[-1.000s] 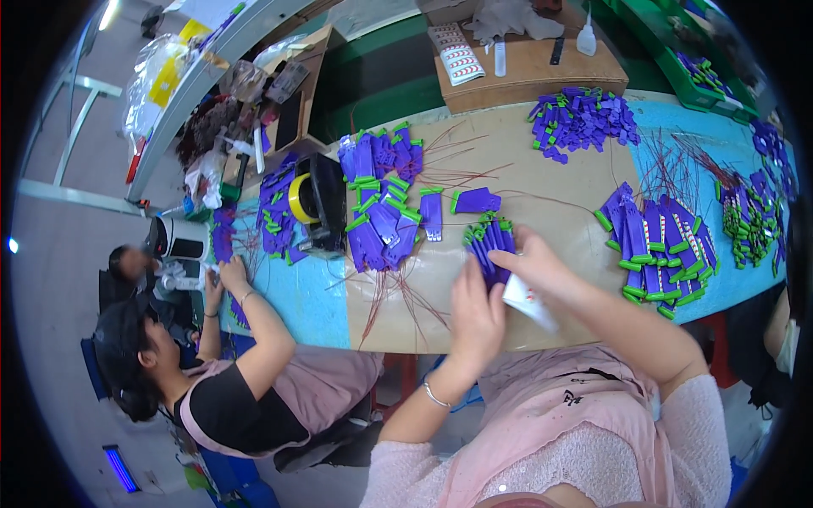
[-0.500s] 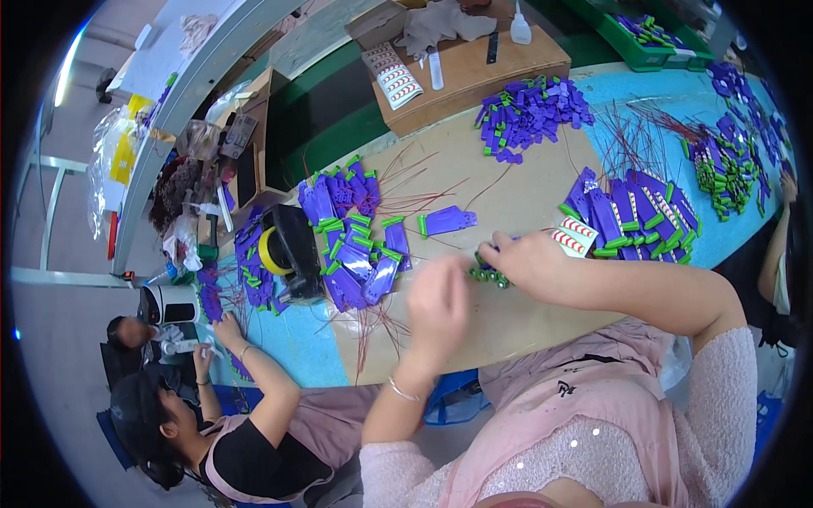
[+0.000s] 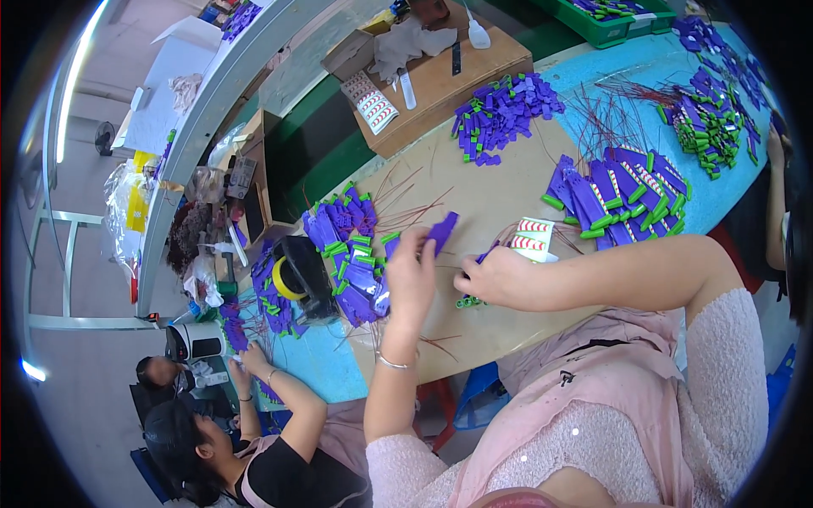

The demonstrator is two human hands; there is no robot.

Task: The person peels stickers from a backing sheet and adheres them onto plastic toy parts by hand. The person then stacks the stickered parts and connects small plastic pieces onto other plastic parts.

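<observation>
Across the brown stretch of the worktable (image 3: 500, 182), both hands are busy. Left hand (image 3: 410, 275) has a single flat purple strip (image 3: 442, 230) pinched between thumb and fingers, with the strip sticking out past the fingertips; can't tell if it's clear of the surface. Right hand (image 3: 501, 278) is curled tight around a little bundle of purple strips (image 3: 470, 300), green ends poking out below the fingers, close to the table's near edge. A white sticker sheet (image 3: 532, 237) with red chevrons sits right behind that hand, but I can't tell whether it's gripped or just lying there. Just left of the left hand is a messy pile of green-ended purple strips (image 3: 347, 254) with thin red wires (image 3: 406, 199) fanning out, then a black tape dispenser (image 3: 311, 279) with a yellow roll. Off to the right: a stack of chevron-stickered strips (image 3: 622, 195). Further back, a heap of small purple pieces (image 3: 508, 110) near a cardboard box (image 3: 440, 93).
</observation>
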